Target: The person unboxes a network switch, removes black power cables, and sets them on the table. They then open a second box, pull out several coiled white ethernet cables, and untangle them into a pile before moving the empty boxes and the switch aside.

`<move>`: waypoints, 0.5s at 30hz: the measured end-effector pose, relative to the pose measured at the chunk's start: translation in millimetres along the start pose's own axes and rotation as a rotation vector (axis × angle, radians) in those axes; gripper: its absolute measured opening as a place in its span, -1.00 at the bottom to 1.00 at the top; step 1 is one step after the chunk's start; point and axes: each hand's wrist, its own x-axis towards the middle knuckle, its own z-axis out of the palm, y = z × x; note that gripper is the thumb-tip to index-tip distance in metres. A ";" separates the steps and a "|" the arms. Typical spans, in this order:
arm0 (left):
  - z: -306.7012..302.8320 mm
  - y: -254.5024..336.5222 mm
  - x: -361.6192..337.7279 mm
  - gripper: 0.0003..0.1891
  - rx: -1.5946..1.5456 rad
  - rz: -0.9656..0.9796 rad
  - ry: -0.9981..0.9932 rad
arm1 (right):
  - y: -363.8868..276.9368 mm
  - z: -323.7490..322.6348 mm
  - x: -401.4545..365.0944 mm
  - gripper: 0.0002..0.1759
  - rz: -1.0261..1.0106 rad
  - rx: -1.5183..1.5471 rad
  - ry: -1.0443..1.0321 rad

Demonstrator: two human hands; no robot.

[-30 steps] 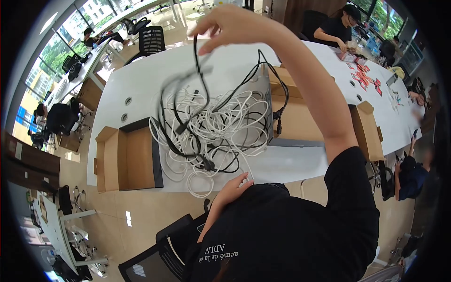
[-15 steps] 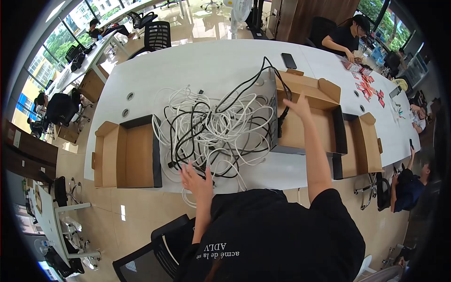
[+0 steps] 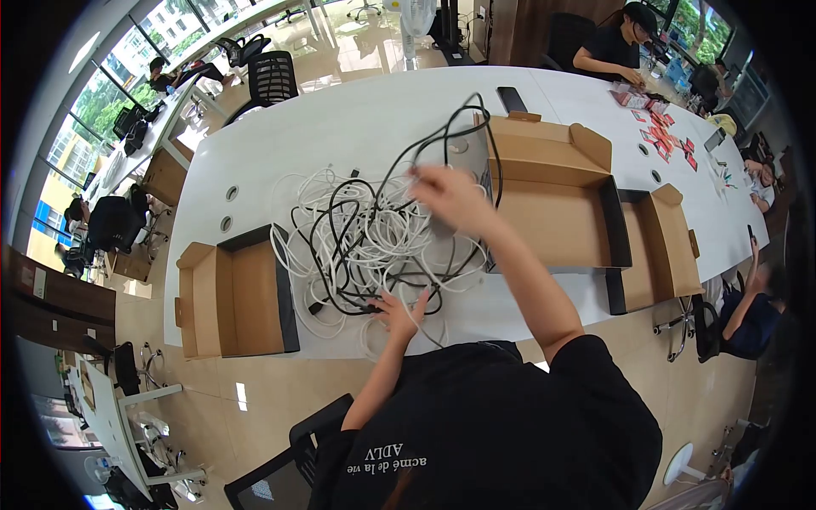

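A tangled heap of white cables point(image 3: 395, 238) lies on the white table, with black cables point(image 3: 319, 242) looped through it. My right hand point(image 3: 455, 200) is above the heap's right side, its fingers drawn together at a black cable that arches up toward the box; the fingertips are slightly blurred. At the heap's near edge, my left hand point(image 3: 398, 316) has thumb and fingers apart and rests against the cables, close to a black plug. An open cardboard box point(image 3: 552, 217) stands just right of the heap, and the black cable loop crosses its left wall.
Another open box point(image 3: 246, 289) stands left of the heap, and a third box point(image 3: 650, 246) at the right. A phone point(image 3: 512, 99) lies beyond the middle box. Across the table, a person point(image 3: 625, 51) handles red packets point(image 3: 663, 140). The table's near edge is against my body.
My right hand has moved left from over the middle box to the heap, its fingers closing. The black cable end has left the box. My left hand has shifted right along the heap's near edge.
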 end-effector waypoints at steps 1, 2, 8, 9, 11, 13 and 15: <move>9.3 -1.0 6.6 0.24 -0.029 0.034 0.009 | -5.6 14.2 -7.5 -0.73 -0.086 -0.001 -0.176; 15.4 0.0 9.9 0.25 -0.057 0.070 0.017 | -8.2 25.3 -15.1 -0.68 -0.172 -0.002 -0.350; 17.3 -33.2 17.7 0.04 0.063 0.522 -0.105 | 28.1 35.5 -71.7 -0.58 -0.111 -0.028 -0.825; 10.9 -39.1 11.8 0.03 0.021 0.566 -0.098 | 29.4 25.5 -83.1 -0.58 -0.081 0.009 -0.803; -6.2 -40.9 -5.7 0.02 0.082 0.616 -0.142 | 32.2 1.5 -96.2 -0.59 -0.013 0.064 -0.767; -22.3 -35.8 -28.6 -0.01 0.032 0.601 -0.259 | 35.5 -21.3 -108.7 -0.63 0.068 0.105 -0.741; -32.1 -30.7 -41.5 -0.13 0.072 0.630 -0.395 | 44.4 -39.5 -122.2 -0.61 0.250 0.223 -0.552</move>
